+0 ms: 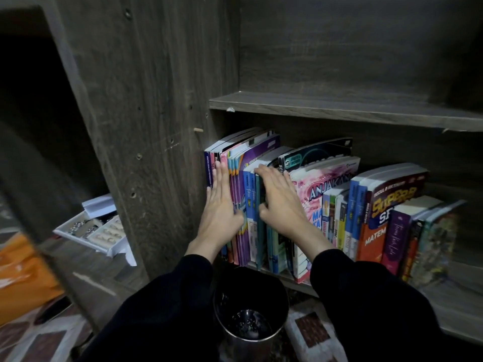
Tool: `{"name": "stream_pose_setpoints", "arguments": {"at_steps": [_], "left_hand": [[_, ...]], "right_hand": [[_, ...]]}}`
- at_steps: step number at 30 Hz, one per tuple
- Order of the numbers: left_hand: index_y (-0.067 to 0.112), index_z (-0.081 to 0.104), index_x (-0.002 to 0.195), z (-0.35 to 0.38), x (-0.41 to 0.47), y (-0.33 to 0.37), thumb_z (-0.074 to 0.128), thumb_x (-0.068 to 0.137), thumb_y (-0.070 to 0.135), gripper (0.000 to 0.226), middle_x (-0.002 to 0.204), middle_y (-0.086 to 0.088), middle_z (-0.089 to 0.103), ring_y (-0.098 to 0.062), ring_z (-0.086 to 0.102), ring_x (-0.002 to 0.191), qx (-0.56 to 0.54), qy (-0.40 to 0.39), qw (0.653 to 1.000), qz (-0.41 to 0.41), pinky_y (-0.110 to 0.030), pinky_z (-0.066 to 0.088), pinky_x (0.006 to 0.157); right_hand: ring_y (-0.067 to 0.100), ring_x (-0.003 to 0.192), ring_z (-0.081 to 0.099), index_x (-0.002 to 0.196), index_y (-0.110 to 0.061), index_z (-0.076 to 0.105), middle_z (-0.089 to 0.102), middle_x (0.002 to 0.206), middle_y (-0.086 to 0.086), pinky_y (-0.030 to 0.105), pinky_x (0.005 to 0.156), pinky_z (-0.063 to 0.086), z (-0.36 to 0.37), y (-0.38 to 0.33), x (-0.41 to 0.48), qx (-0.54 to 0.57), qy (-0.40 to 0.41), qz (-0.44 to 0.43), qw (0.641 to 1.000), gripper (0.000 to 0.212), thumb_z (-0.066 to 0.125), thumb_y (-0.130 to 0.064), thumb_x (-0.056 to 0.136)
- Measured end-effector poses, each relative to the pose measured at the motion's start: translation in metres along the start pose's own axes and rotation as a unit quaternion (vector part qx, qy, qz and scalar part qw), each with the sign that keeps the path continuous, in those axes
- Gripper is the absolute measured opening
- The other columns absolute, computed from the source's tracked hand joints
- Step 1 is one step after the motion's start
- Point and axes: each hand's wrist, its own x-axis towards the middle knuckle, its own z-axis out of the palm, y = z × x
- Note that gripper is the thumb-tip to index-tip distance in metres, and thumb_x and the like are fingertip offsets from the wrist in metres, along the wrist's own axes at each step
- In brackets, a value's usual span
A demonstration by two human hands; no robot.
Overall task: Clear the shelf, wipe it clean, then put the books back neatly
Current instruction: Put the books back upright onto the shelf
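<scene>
A row of upright books (337, 205) fills the lower shelf (454, 304) of a dark wooden bookcase. My left hand (219, 205) lies flat with straight fingers on the spines of the purple and pink books (241, 178) at the row's left end. My right hand (279, 202) rests on the blue and teal books (249, 194) beside them. Its fingertips reach their top edge and its thumb touches a spine. The books to the right lean, with a pink one (321, 186) and a red one (376, 226) among them.
The upper shelf (339, 111) is bare. A dark metal bin (251, 309) stands on the floor right below my arms. Left of the bookcase's side panel (156, 126) lie a white open box (96, 231) of small items and an orange sheet (21, 273).
</scene>
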Motion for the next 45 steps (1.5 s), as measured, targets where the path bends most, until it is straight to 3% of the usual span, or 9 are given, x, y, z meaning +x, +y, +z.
{"name": "stream_pose_setpoints", "arguments": {"at_steps": [7,12,18,20,23,27,31,40,45], "left_hand": [[0.015,-0.033,0.142,0.004,-0.001,0.014,0.055,0.08,0.003,0.108,0.15,-0.003,-0.037,-0.017,-0.032,0.139,0.074,0.002,0.996,-0.05,-0.042,-0.016,0.113],[0.016,-0.002,0.152,0.009,-0.002,0.018,0.05,0.085,0.002,0.086,0.158,0.0,-0.021,-0.012,-0.019,0.144,-0.007,0.053,0.998,-0.029,-0.041,-0.005,0.12],[0.034,0.035,0.129,0.01,-0.012,0.033,0.043,0.085,-0.007,0.061,0.154,0.009,0.024,-0.005,0.023,0.139,-0.301,0.129,0.943,-0.062,-0.043,0.02,0.118],[0.043,0.034,0.12,0.005,-0.012,0.028,0.042,0.083,-0.007,0.063,0.151,0.008,0.032,-0.007,0.034,0.134,-0.319,0.131,0.937,-0.063,-0.039,0.03,0.113],[0.031,0.036,0.134,-0.003,-0.009,0.019,0.041,0.08,-0.012,0.069,0.141,0.002,0.04,0.013,0.033,0.112,-0.239,0.153,0.956,-0.069,-0.003,0.027,0.09],[0.027,0.018,0.151,0.002,-0.004,0.011,0.052,0.086,0.005,0.076,0.118,-0.004,0.034,-0.016,0.032,0.111,-0.002,0.113,0.99,-0.08,-0.023,0.028,0.08],[0.034,0.006,0.152,0.004,-0.002,0.005,0.054,0.088,0.013,0.083,0.114,-0.003,0.03,-0.022,0.036,0.109,0.05,0.057,0.99,-0.118,-0.03,0.034,0.076],[0.01,0.043,0.128,0.011,-0.032,0.015,0.06,0.082,0.004,0.049,0.124,-0.014,0.041,-0.027,0.042,0.11,0.004,0.23,0.97,-0.081,-0.028,0.033,0.084],[0.032,0.025,0.134,0.006,-0.028,0.001,0.057,0.094,0.017,0.053,0.102,-0.007,0.063,-0.022,0.066,0.085,-0.126,0.168,0.972,-0.104,-0.038,0.055,0.074]], "right_hand": [[0.013,0.146,0.006,0.148,-0.021,0.021,0.018,0.157,-0.003,0.024,0.112,-0.014,0.002,0.0,0.002,0.021,0.001,0.007,1.0,0.083,0.055,0.0,0.076],[0.019,0.14,0.023,0.146,-0.018,0.026,0.035,0.147,0.003,0.035,0.12,0.004,-0.002,-0.003,0.004,0.029,0.012,0.013,0.999,0.079,0.056,-0.006,0.074],[0.028,0.075,0.055,0.139,-0.052,-0.024,0.048,0.108,0.013,0.035,0.066,0.047,-0.027,-0.025,0.02,-0.091,-0.016,-0.017,0.996,0.098,0.051,-0.024,0.084],[0.035,0.08,0.059,0.138,-0.057,-0.02,0.047,0.117,0.018,0.036,0.067,0.046,-0.033,-0.027,0.025,-0.134,-0.047,-0.027,0.989,0.093,0.049,-0.026,0.085],[0.036,0.086,0.06,0.142,-0.058,-0.01,0.045,0.122,0.018,0.035,0.068,0.041,-0.035,-0.029,0.026,-0.155,-0.068,-0.025,0.985,0.087,0.048,-0.026,0.086],[0.036,0.087,0.06,0.144,-0.053,-0.006,0.045,0.123,0.018,0.035,0.068,0.04,-0.034,-0.031,0.028,-0.156,-0.066,-0.019,0.985,0.084,0.05,-0.025,0.087],[0.035,0.083,0.06,0.144,-0.052,-0.008,0.044,0.124,0.019,0.036,0.067,0.043,-0.031,-0.03,0.028,-0.162,-0.062,-0.019,0.985,0.086,0.051,-0.027,0.087],[0.037,0.085,0.06,0.145,-0.052,-0.004,0.044,0.121,0.018,0.039,0.073,0.045,-0.03,-0.028,0.027,-0.145,-0.064,-0.014,0.987,0.089,0.053,-0.024,0.083],[0.035,0.086,0.059,0.145,-0.052,-0.003,0.045,0.121,0.018,0.039,0.075,0.043,-0.03,-0.028,0.027,-0.134,-0.069,-0.021,0.988,0.087,0.054,-0.026,0.085]]}}
